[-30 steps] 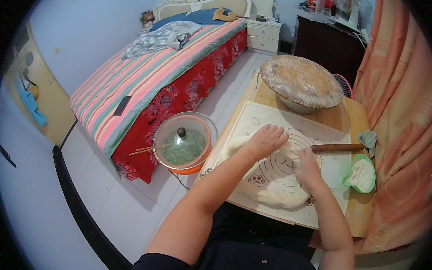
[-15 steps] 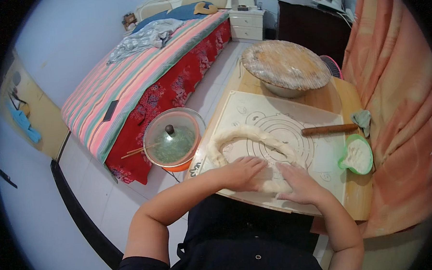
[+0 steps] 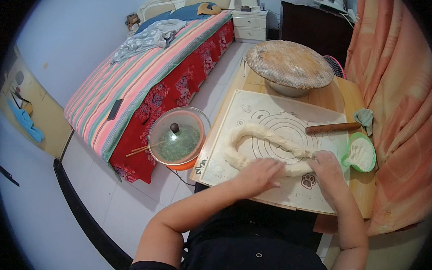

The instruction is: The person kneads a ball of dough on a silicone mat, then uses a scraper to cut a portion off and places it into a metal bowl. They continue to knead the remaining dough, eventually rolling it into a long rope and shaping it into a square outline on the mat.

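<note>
On the printed mat point(image 3: 286, 193), a thick, uneven, creamy-white dough rope point(image 3: 264, 132) is bent into a loop, its near strand covered by the spread left hand point(image 3: 259, 176), its right end by the right hand point(image 3: 328, 168), whose grip cannot be told.

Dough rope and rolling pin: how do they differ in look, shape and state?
The dough rope is pale cream; the rolling pin is brown. The dough rope is thicker and curves round on itself, while the rolling pin is slimmer and straight. The left hand and right hand are at the dough rope; neither is on the rolling pin. Both things lie at least partly on the printed mat.
</note>
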Demonstrator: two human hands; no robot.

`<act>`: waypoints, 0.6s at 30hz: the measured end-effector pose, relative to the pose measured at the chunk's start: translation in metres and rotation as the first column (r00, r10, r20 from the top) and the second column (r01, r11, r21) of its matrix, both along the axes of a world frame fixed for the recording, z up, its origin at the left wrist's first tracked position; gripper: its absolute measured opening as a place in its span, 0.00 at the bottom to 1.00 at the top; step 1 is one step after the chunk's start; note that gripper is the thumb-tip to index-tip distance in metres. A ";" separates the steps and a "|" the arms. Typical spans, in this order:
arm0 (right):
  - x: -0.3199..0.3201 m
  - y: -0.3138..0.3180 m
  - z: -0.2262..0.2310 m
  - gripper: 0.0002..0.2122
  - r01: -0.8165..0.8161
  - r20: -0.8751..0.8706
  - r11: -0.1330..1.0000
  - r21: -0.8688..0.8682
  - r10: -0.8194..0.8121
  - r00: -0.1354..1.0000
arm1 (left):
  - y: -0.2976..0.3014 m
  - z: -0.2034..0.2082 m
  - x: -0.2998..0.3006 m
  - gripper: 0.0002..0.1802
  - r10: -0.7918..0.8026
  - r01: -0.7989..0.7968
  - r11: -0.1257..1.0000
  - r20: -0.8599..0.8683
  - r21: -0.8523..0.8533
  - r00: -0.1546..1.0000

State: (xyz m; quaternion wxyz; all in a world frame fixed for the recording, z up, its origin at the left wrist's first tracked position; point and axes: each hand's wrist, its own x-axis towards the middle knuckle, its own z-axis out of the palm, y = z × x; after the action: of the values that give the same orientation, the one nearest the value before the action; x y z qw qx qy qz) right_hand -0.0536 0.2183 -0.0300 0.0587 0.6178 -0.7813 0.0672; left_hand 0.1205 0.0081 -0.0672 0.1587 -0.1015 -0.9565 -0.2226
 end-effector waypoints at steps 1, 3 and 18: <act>0.002 0.005 0.002 0.19 0.034 0.021 0.999 0.030 -0.035 0.999 | -0.011 -0.002 -0.001 0.34 0.064 -0.064 0.998 -0.019 -0.012 0.998; 0.007 0.002 0.002 0.24 0.083 0.087 0.995 0.054 -0.088 0.992 | -0.034 -0.003 -0.003 0.35 0.182 -0.184 0.983 -0.059 -0.028 0.982; 0.069 -0.059 -0.018 0.39 0.045 0.386 0.985 0.163 -0.106 0.917 | -0.098 0.000 0.036 0.26 0.027 -0.003 0.936 0.063 -0.352 0.998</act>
State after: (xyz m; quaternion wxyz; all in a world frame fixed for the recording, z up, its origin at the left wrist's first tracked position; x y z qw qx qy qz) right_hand 0.0154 0.1590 -0.0482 -0.1436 0.5635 -0.8034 0.1280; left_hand 0.1565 -0.0898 -0.0672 0.1074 -0.1136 -0.9864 -0.0501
